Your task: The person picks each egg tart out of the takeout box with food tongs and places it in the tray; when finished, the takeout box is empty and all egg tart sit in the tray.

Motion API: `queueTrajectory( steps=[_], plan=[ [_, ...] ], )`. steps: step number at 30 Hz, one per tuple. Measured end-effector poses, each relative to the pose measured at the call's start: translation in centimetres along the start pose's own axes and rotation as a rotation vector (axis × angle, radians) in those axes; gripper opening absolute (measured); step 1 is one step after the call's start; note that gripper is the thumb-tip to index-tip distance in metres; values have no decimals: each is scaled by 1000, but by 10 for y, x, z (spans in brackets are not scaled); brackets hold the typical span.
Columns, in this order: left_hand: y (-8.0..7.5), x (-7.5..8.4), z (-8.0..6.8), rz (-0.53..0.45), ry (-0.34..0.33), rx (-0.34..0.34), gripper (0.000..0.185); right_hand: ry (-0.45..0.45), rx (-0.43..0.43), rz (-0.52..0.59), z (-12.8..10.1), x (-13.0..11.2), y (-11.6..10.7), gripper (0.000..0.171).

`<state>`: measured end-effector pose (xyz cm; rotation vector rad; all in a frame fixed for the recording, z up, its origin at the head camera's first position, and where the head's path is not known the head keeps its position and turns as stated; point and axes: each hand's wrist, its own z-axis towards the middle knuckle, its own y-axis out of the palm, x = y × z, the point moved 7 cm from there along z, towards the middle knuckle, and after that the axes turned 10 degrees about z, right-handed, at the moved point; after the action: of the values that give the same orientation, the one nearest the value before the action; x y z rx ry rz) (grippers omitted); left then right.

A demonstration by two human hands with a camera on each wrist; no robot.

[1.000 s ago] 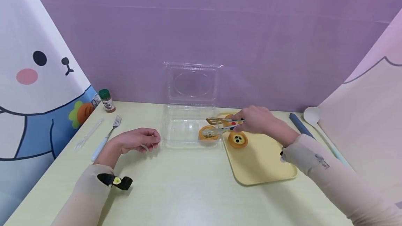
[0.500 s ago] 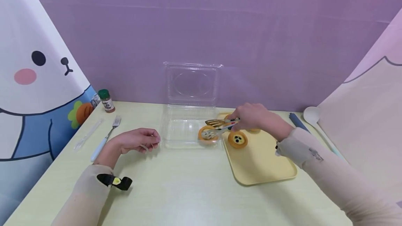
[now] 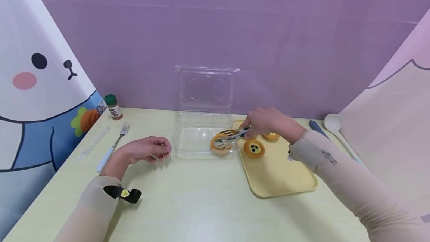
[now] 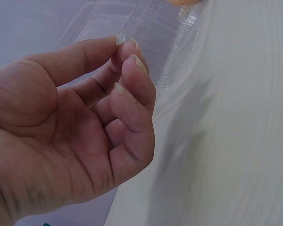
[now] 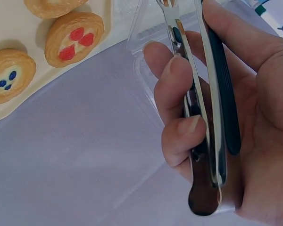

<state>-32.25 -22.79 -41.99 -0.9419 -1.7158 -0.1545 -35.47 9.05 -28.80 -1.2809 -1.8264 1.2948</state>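
Note:
My right hand (image 3: 263, 120) grips metal tongs (image 3: 235, 133) by their dark-padded handles (image 5: 224, 94). The slotted tong heads lie around and over an egg tart (image 3: 218, 148) at the front right corner of a clear hinged plastic box (image 3: 193, 152), whose lid (image 3: 206, 85) stands up. In the head view my left hand (image 3: 147, 150) hovers beside the box's left rim, thumb and index tips close together, other fingers loosely curled; nothing shows in it. Several tarts sit on a yellow tray (image 3: 285, 176), including a blueberry tart (image 3: 254, 148) and a red-fruit tart (image 5: 75, 40).
A fork (image 3: 114, 146), a clear plastic utensil (image 3: 94, 143) and a green-capped seasoning jar (image 3: 113, 106) are at the left. At the right lie a white spoon (image 3: 336, 126) and a dark blue long item (image 3: 319, 129). A purple backdrop (image 3: 289, 47) rises behind the table.
My right hand has shifted left with the tongs, baring a tart on the tray behind it. The tart at the tongs has slid slightly left. My left hand stays put.

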Motion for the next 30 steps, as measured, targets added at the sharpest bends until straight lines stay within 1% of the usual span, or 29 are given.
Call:
queueTrajectory(
  steps=[5, 7, 12, 16, 19, 24, 30],
  plan=[
    [0, 1, -1, 5, 2, 0, 25, -5, -25, -2, 2, -2, 2, 44],
    [0, 1, -1, 5, 3, 1, 25, -15, -27, -9, 2, -4, 2, 40],
    [0, 0, -1, 2, 5, 2, 24, -31, 4, -32, 2, -10, 3, 31],
    [0, 0, 0, 1, 6, 0, 24, -31, 40, -42, 0, -10, 4, 31],
    [0, 1, -1, 5, 6, 0, 25, -54, 60, -39, -2, -9, 6, 32],
    [0, 3, -2, 9, 19, -3, 25, -114, 115, -14, -6, -3, 12, 32],
    [0, -1, 0, 15, 10, 2, 22, -128, 132, 89, -8, 10, 24, 37]
  ],
)
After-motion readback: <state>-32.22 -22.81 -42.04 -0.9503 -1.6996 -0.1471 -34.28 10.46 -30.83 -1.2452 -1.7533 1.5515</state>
